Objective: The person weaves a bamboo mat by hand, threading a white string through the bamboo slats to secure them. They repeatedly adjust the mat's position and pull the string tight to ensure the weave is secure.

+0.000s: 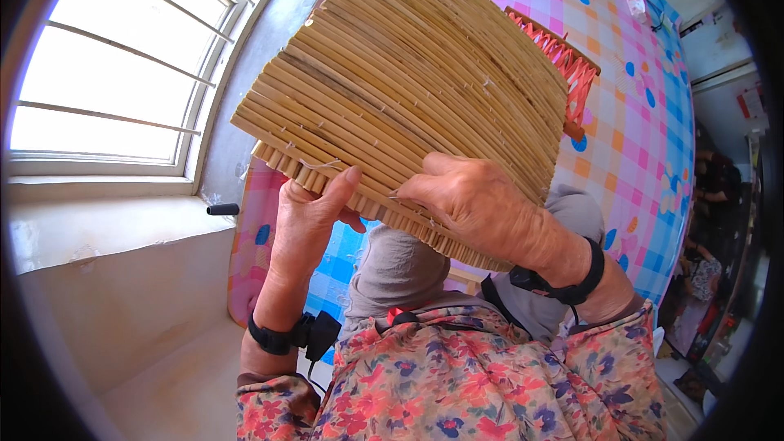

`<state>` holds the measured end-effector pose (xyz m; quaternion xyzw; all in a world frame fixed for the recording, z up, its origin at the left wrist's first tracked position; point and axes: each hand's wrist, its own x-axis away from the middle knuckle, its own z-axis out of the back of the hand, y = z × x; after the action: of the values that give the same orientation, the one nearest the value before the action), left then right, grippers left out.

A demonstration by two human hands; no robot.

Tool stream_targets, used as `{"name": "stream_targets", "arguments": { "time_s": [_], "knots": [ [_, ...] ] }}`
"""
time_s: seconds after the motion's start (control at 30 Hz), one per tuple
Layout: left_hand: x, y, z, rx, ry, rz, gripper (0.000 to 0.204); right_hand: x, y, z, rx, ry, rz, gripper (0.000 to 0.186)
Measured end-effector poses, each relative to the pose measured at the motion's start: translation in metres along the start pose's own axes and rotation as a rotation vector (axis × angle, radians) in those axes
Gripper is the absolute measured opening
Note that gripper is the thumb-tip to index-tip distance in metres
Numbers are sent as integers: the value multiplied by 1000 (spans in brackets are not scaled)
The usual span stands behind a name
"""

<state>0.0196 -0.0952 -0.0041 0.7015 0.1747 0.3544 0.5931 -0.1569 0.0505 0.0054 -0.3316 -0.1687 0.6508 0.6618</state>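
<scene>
A broad mat of narrow straw-coloured sticks [400, 73], bound with small pale stitches, is tilted over my lap and fills the upper middle. My left hand [306, 220] grips its lower left edge, thumb on top and fingers curled underneath, beside a loose pale thread end [322, 163]. My right hand [472, 206] is closed on the lower part of the mat, thumb and forefinger pinching a thin needle-like piece [396, 196] at the near edge. Its other fingers are folded, and what lies beneath them is hidden.
A pink and blue checked cover [625, 131] spreads behind the mat, with a red strand-woven wooden frame [578, 86] on it. At left are a barred window [114, 73], its sill [98, 220] and a dark cylindrical handle [222, 209]. My legs [392, 269] sit below the mat.
</scene>
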Motion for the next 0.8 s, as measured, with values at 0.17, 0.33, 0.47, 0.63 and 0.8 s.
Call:
{"name": "stream_targets", "arguments": {
  "time_s": [0.17, 0.33, 0.47, 0.63, 0.8],
  "knots": [
    [3, 2, -5, -4, 11, -16, 24, -8, -20, 11, 218, -96, 59, 4],
    [3, 2, -7, 31, 0, -30, 24, -18, -35, 8, 324, -141, 124, 6],
    [6, 2, -9, 90, 25, -32, 20, -19, -37, 0, 356, -163, 56, 7],
    [5, 5, -8, 54, -1, -52, 19, -20, -24, 16, 346, -134, 120, 14],
    [7, 12, -19, -20, -30, -116, 19, 3, 8, 40, -4, 157, -252, 31]
  ]
}}
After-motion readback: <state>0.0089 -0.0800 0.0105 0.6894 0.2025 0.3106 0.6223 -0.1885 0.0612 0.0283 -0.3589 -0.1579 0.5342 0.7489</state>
